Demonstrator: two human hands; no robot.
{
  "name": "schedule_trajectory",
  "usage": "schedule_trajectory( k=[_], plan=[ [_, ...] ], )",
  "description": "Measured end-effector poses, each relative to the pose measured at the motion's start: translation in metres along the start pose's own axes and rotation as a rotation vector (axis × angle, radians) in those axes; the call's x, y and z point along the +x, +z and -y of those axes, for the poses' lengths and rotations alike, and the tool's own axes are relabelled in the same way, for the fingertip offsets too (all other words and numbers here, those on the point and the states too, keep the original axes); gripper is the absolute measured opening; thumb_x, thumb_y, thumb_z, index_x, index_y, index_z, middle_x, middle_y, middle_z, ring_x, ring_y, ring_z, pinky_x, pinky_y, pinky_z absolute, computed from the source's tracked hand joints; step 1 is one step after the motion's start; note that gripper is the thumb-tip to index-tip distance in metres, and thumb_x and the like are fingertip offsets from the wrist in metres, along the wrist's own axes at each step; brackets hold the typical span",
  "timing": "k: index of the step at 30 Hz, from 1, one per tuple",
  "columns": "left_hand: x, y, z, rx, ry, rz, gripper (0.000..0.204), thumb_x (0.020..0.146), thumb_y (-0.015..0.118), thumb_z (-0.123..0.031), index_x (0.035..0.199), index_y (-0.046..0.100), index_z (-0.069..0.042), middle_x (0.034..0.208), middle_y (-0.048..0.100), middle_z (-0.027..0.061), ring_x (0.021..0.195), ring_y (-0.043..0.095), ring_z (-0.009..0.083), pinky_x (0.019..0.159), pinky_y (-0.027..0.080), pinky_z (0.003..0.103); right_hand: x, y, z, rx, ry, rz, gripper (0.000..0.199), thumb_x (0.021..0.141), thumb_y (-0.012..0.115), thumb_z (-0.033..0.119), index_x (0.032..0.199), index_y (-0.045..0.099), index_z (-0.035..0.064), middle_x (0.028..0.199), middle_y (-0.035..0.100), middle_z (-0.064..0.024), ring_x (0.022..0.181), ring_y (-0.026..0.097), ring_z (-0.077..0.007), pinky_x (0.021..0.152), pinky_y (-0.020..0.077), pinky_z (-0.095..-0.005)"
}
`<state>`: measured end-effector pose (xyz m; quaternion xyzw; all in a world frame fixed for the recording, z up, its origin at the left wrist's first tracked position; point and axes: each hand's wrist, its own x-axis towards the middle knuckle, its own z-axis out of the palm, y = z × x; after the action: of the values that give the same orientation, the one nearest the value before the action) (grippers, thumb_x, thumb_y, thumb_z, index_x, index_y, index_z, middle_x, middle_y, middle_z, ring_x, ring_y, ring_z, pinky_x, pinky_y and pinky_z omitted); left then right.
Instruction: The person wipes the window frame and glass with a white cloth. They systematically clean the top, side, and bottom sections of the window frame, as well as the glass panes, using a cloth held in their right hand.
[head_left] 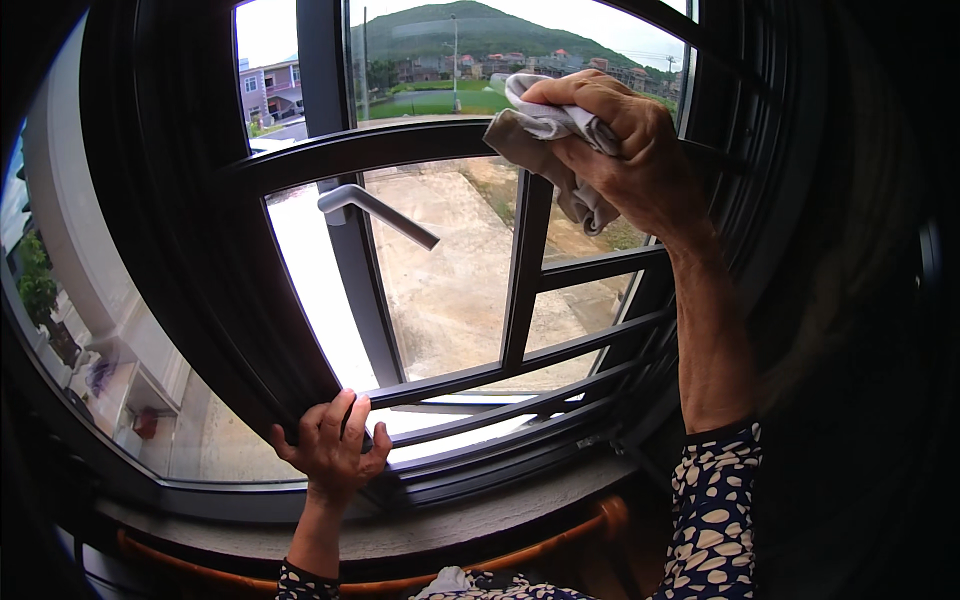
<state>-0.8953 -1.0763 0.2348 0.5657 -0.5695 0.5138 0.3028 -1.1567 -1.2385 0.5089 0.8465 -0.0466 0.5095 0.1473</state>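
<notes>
A bunched greyish-white cloth (560, 140) is gripped in my right hand (635, 150), raised at the upper right in front of the dark window bars (400, 142). Part of the cloth hangs down below my fingers. Low on the left, my left hand (335, 440) rests against the dark window frame (230, 330) with its fingers apart and nothing in them. Beyond the bars, a grey window handle (375, 215) sits on the sash, which is swung outward.
Under the window runs a grey sill (480, 520), with a curved brown wooden rail (220, 578) in front of it. Outside lie a concrete yard (450, 270), a pale building (270, 90) and a green hill (470, 35). A fixed pane (220, 430) stands at the left.
</notes>
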Motion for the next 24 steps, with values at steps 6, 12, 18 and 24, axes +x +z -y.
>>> schedule_trajectory(
  k=[6,12,18,24],
  plan=[
    [-0.002,0.0,0.004,0.003,0.013,0.01,0.022,0.079,0.058,-0.04,0.091,0.066,-0.023,0.099,0.065,-0.0046,0.097,0.054,0.0135,0.11,0.005,0.054,0.0,0.009,0.005,-0.067,-0.077,-0.062,0.027,0.075,0.074,0.008,0.102,0.067,0.0083,0.095,0.069,-0.0086,0.087,0.068,-0.019,0.079,0.0569,-0.0304],
    [-0.003,0.003,0.001,-0.014,0.006,-0.002,0.023,0.078,0.059,-0.04,0.09,0.067,-0.022,0.099,0.065,-0.0044,0.097,0.054,0.0138,0.11,0.005,0.054,-0.025,-0.022,-0.018,0.066,0.158,-0.066,0.026,0.077,0.075,0.011,0.101,0.067,0.0106,0.097,0.069,-0.005,0.087,0.068,-0.0171,0.077,0.0568,-0.0266],
    [-0.001,0.002,0.001,-0.036,0.011,-0.004,0.023,0.077,0.06,-0.038,0.089,0.067,-0.019,0.098,0.064,-0.0036,0.096,0.055,0.0147,0.112,0.002,0.053,-0.005,0.012,0.004,-0.007,0.01,-0.101,0.026,0.074,0.077,0.01,0.097,0.068,0.0087,0.094,0.069,-0.0073,0.088,0.068,-0.0187,0.084,0.0553,-0.0328],
    [0.002,-0.003,0.006,-0.032,0.03,0.004,0.023,0.077,0.06,-0.039,0.088,0.067,-0.019,0.097,0.064,-0.0043,0.096,0.054,0.013,0.111,0.001,0.054,0.015,0.034,0.02,-0.032,-0.078,-0.085,0.027,0.072,0.078,0.01,0.096,0.068,0.005,0.09,0.07,-0.0119,0.087,0.069,-0.0206,0.08,0.0568,-0.0306]
  ],
)
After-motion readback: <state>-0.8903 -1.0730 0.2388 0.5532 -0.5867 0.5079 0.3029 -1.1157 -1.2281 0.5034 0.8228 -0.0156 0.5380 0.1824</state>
